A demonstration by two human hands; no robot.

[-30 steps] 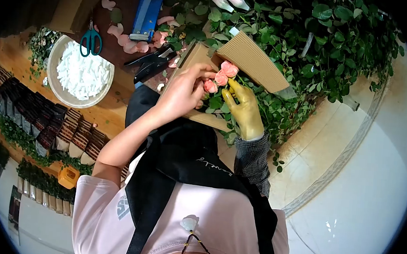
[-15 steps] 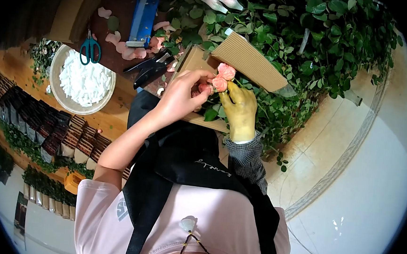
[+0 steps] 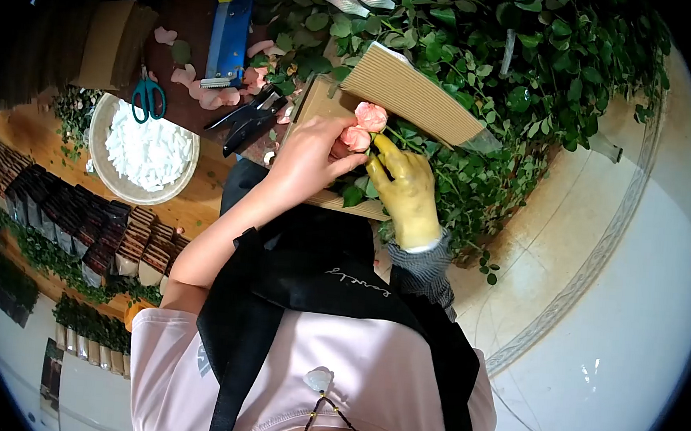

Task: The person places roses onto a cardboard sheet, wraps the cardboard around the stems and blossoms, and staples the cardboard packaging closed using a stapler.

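Observation:
Two pink roses [image 3: 371, 116] are held close together above an open cardboard wrap [image 3: 414, 96]. My bare left hand [image 3: 306, 153] closes its fingers and thumb around the blooms from the left. On the right, my right hand [image 3: 404, 183], in a yellow glove, has its fingers curled just beneath the blooms, where the stems run. The glove hides most of what its fingertips pinch. Green rose leaves [image 3: 353, 195] show between the hands, over the wrap's lower edge.
Leafy rose stems [image 3: 563, 78] are heaped at the upper right. A black stapler [image 3: 248, 121], teal scissors [image 3: 148, 99], a blue tape dispenser [image 3: 230, 35] and loose petals [image 3: 183, 74] lie on the table. A bowl [image 3: 97, 158] of white pieces stands left; wrapped bunches [image 3: 81, 213] line up beyond.
The roses and my left hand have shifted slightly left in view, and my left fingers sit more around the blooms. The tabletop items have shifted with the camera.

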